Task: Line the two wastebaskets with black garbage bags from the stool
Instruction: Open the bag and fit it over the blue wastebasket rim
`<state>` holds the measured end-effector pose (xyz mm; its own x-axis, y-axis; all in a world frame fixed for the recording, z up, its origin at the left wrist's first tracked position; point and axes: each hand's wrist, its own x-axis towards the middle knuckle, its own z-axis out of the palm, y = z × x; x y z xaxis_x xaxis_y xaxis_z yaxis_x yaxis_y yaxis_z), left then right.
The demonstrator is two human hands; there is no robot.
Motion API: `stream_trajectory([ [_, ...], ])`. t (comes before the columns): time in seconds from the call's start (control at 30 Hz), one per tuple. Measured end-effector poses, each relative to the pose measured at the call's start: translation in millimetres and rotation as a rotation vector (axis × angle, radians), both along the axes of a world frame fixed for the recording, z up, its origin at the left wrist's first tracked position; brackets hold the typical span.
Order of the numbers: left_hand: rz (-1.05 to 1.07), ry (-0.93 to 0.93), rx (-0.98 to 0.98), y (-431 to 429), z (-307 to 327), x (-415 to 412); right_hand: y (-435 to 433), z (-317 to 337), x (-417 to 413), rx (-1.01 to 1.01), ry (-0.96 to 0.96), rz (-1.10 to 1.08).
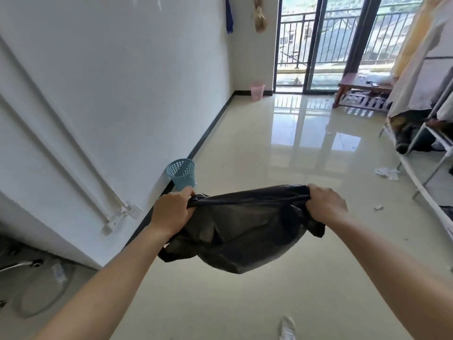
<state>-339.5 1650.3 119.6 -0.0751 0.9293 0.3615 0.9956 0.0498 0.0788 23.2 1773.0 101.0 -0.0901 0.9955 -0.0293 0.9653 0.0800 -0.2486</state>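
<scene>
Between both hands, thin crinkled black bag

A: What's worn on the arms?

B: Nothing. Both forearms bare up to the frame edge, no sleeves or cuffs in view.

A: Wrists, fingers?

B: No watch, strap or ring visible on the left hand or the right hand. No gloves.

A: Nails?

B: Can't tell, fingers curled under. Rest of the body is out of frame.
</scene>
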Motion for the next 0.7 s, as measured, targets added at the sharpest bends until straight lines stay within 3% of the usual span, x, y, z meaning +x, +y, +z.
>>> stream_trajectory([
  [0.13,0.050,-0.007,-0.083,101,-16,-12,112,-18,-20,-0.053,0.065,0.018],
  [0.43,0.565,-0.083,-0.329,262,12,-105,342,31,-149,-0.363,0.115,0.353],
  [0.5,0.609,-0.106,-0.367,276,6,-125,370,26,-182,-0.301,0.034,0.448],
  [0.57,0.681,-0.171,-0.329,302,-6,-156,408,13,-231,-0.093,-0.002,0.503],
  [0.63,0.729,-0.258,-0.269,329,-18,-188,442,2,-281,0.049,0.045,0.532],
  [0.7,0.733,-0.376,-0.276,365,-26,-226,479,-3,-333,0.064,0.083,0.566],
])
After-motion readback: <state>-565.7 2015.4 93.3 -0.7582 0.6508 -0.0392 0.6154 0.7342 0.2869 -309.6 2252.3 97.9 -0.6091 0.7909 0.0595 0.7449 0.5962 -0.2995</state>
